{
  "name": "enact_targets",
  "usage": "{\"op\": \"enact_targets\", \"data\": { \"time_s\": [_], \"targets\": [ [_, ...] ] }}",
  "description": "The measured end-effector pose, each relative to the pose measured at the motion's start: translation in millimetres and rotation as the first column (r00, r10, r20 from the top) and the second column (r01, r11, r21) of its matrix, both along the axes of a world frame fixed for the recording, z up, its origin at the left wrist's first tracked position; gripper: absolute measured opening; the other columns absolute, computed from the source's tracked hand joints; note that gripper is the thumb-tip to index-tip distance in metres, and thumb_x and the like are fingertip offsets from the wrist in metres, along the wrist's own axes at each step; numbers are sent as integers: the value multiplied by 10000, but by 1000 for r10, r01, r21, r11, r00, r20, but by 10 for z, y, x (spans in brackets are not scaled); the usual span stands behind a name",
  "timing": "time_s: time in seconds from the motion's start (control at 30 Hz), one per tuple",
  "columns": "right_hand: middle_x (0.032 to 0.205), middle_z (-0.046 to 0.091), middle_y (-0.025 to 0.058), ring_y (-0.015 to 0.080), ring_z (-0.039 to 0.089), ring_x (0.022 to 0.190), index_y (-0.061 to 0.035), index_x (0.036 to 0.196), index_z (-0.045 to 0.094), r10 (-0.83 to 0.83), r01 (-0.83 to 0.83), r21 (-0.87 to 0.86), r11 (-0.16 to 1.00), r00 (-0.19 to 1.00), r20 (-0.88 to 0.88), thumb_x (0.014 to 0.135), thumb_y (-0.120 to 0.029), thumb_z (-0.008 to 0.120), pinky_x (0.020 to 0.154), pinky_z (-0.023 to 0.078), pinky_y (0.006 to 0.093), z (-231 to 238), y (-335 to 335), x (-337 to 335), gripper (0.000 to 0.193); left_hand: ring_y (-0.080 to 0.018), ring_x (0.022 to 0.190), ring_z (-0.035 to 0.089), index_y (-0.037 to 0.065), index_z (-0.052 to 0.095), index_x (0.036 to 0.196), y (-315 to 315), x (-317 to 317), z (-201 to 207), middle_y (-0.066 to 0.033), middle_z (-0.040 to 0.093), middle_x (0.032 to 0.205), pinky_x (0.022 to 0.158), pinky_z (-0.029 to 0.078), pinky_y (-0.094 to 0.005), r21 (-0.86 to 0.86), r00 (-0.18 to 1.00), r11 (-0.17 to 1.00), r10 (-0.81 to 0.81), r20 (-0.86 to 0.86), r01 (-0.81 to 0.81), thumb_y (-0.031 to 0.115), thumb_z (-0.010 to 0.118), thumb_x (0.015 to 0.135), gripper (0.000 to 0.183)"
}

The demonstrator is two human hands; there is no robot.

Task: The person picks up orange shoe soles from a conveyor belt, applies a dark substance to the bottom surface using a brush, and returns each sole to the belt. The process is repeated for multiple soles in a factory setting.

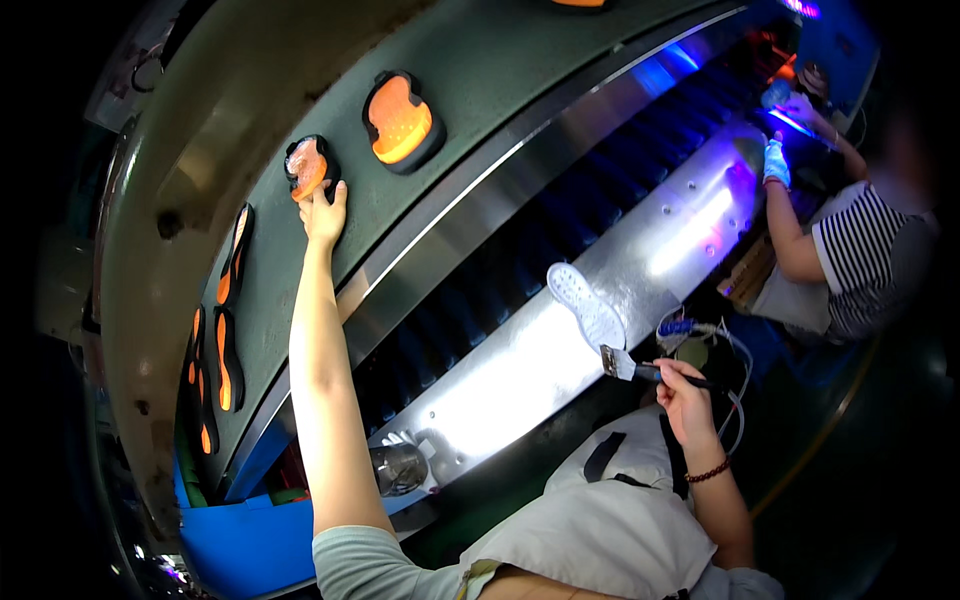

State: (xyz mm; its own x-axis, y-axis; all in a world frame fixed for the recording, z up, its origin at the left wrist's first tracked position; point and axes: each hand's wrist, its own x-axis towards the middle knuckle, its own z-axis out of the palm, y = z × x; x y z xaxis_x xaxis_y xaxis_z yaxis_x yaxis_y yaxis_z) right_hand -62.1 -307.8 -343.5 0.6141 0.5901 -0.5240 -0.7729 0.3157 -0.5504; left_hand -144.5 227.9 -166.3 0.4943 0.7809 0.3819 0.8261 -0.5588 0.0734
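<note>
My left arm stretches far out over the green conveyor belt (pixel 380 215). At its end, my left hand (pixel 322 212) has its fingers closed at the near end of an orange and black shoe sole (pixel 307 163), which has a whitish, shiny patch on it. To the right of that hand lies a larger orange and black shoe sole (pixel 405 125). My right hand (pixel 685 400) grips a flat brush (pixel 618 363) by its dark handle. The brush's pale bristle end is just below a white shoe sole (pixel 588 308) with small holes, lying on the metal bench (pixel 510 385).
Several more orange and black soles (pixel 229 360) lie on the belt at the left. A dark cup-shaped container (pixel 398 470) stands at the bench's near end, above a blue bin (pixel 245 545). At right, a co-worker in a striped top (pixel 860 245) works under violet light. Cables (pixel 735 350) hang nearby.
</note>
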Motion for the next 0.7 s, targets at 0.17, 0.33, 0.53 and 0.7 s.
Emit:
{"op": "enact_targets", "data": {
  "time_s": [0.17,0.33,0.53,0.7],
  "targets": [
    [735,563,30,77,477,566,6,909,585,-28,28,-14,1000,1000,-1,795,-65,571,507,357,188,-38,70,325,135,-260,1298,187,60,268,1330,-6,267,-32,-156,214,1391,1041,173,-403,-146,979,971,173,-105,-188,571,344,803,738],
    [741,564,40,83,481,568,12,884,580,21,-21,23,999,1000,14,791,-64,578,512,360,189,-30,285,692,120,-233,1310,167,100,243,1350,-45,370,70,-114,197,1411,1043,136,-442,-168,959,949,243,-143,-266,591,310,798,742],
    [729,560,43,86,484,577,18,885,581,66,-67,49,997,998,20,793,-53,572,521,359,187,87,440,1030,116,-307,1229,301,91,350,1284,188,257,-34,-159,327,1320,986,253,-448,36,905,929,368,-215,-369,552,345,812,660],
    [761,560,70,106,492,570,31,904,569,134,-135,102,986,991,13,800,-41,552,519,389,206,-67,445,1170,127,-328,982,505,52,478,1123,499,530,-13,-185,510,1090,843,393,-427,450,923,892,207,-325,-41,254,464,809,374]
  ]
}}
